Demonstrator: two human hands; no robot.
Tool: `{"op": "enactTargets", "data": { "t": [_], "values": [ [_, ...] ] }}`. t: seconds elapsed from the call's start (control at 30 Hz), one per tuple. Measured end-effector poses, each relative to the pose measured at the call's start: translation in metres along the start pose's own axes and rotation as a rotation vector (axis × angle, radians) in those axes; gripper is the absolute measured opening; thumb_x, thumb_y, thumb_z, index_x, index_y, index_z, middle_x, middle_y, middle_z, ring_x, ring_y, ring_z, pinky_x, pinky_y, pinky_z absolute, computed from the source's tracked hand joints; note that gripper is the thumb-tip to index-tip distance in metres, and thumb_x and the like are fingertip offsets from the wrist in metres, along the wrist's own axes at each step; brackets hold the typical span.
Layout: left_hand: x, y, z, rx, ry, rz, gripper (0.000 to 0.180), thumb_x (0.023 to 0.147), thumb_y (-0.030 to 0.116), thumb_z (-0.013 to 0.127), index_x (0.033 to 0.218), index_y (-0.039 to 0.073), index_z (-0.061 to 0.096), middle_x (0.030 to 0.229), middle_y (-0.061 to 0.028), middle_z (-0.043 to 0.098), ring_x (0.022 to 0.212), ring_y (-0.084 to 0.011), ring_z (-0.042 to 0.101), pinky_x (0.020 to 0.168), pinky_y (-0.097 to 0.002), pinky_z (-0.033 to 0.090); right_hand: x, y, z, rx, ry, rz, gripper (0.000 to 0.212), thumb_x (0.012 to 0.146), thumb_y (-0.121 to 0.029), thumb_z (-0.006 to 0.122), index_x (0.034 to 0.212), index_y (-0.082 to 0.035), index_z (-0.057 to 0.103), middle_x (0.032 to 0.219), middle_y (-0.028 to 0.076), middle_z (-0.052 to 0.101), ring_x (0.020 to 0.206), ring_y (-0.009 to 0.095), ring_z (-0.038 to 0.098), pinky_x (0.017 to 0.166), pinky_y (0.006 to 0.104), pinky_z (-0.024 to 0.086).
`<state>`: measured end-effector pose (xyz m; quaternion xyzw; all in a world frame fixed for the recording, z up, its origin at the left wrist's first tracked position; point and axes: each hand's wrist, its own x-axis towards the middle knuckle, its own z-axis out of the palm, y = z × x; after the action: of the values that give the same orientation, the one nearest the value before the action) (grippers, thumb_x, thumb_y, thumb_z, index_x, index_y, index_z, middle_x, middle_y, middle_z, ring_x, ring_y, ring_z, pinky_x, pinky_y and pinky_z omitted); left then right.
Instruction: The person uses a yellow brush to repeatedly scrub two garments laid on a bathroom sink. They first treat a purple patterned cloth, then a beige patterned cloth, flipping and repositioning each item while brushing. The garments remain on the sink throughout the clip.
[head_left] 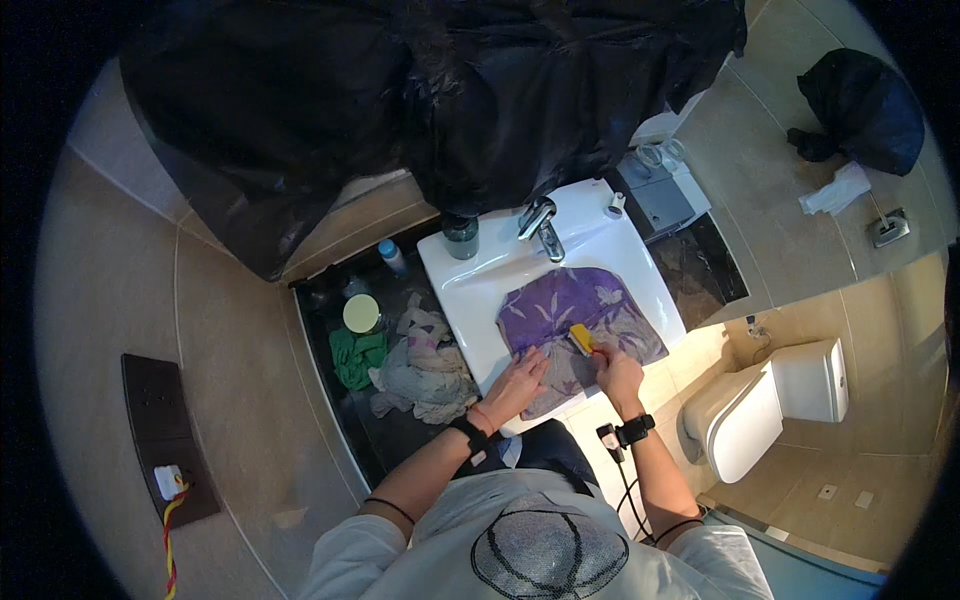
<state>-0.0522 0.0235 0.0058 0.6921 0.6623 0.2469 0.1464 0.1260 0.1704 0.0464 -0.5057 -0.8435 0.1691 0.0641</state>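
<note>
A purple cloth with a pale leaf pattern (545,305) is spread over the white sink basin, its greyer near part draping over the front rim. My left hand (518,384) lies on the cloth's near left part, fingers stretched out and holding nothing. In my right hand (620,378) is a small yellow brush (580,338), its head resting on the cloth's middle. My fingers close round its reddish handle and hide most of it. Whether the bristles press on the cloth I cannot tell.
A chrome tap (542,228) stands behind the white sink (460,300), beside a dark glass jar (461,238). Crumpled pale cloths (425,375), a green cloth (356,358) and a round-lidded jar (361,314) lie left. A white toilet (745,430) stands right; black sheeting (430,90) hangs above.
</note>
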Motion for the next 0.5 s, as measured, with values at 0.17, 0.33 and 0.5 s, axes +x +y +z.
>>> {"op": "enactTargets", "data": {
  "t": [0.17, 0.33, 0.5],
  "values": [
    [0.004, -0.002, 0.013, 0.187, -0.314, -0.196, 0.090, 0.088, 0.063, 0.051, 0.139, -0.010, 0.038, 0.150, -0.0268, 0.032, 0.143, -0.0373, 0.025, 0.116, -0.0506, 0.019, -0.012, 0.033, -0.008, -0.090, 0.074, 0.152, 0.017, 0.091, -0.027, 0.061, 0.103, -0.022, 0.071, 0.079, 0.013, 0.070, 0.072, 0.034, 0.068, 0.061, 0.0435, 0.052],
    [-0.021, 0.004, 0.010, 0.324, -0.259, -0.201, 0.095, 0.087, 0.066, 0.049, 0.139, -0.013, 0.038, 0.149, -0.0294, 0.031, 0.142, -0.0397, 0.024, 0.118, -0.0492, 0.015, -0.032, 0.036, -0.015, -0.142, 0.103, 0.079, 0.015, 0.090, -0.026, 0.061, 0.101, -0.020, 0.070, 0.077, 0.012, 0.069, 0.067, 0.033, 0.067, 0.058, 0.0427, 0.052],
    [-0.029, 0.008, -0.003, 0.358, -0.322, -0.148, 0.097, 0.083, 0.066, 0.054, 0.136, -0.015, 0.040, 0.145, -0.0331, 0.035, 0.140, -0.0447, 0.026, 0.116, -0.0546, 0.016, -0.028, 0.037, -0.024, -0.095, 0.041, 0.079, 0.016, 0.089, -0.028, 0.062, 0.101, -0.020, 0.071, 0.076, 0.012, 0.069, 0.067, 0.032, 0.067, 0.057, 0.0430, 0.051]
  ]
}}
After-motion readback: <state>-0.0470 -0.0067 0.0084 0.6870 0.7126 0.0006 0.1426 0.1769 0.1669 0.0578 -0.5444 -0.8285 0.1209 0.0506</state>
